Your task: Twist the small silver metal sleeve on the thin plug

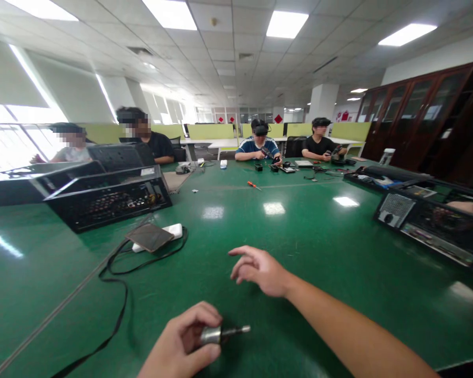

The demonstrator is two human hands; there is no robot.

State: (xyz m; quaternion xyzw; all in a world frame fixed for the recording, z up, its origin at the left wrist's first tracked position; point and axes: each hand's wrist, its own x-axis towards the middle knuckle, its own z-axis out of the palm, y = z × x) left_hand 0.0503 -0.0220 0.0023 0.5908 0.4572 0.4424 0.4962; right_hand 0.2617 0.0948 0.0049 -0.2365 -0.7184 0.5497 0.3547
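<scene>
Low in the view, my left hand (185, 338) is closed around a small silver metal cylinder (211, 335). A thin dark shaft with a bright metal tip sticks out of it to the right; I cannot make out its exact kind. Ahead and to the right, my right hand (262, 270) hovers over the green table (205, 262) holding nothing, its index finger stretched forward and the others loosely bent. Nearest to it on the left lies a dark flat piece (150, 237) on top of a white power strip (175, 231) with a black cord.
An open black computer case (110, 202) stands at the left, another (429, 226) at the right beside a co-worker's arm (467, 207). An orange screwdriver (253, 185) lies further back. Several people sit around the table, with small parts (287, 168) before them.
</scene>
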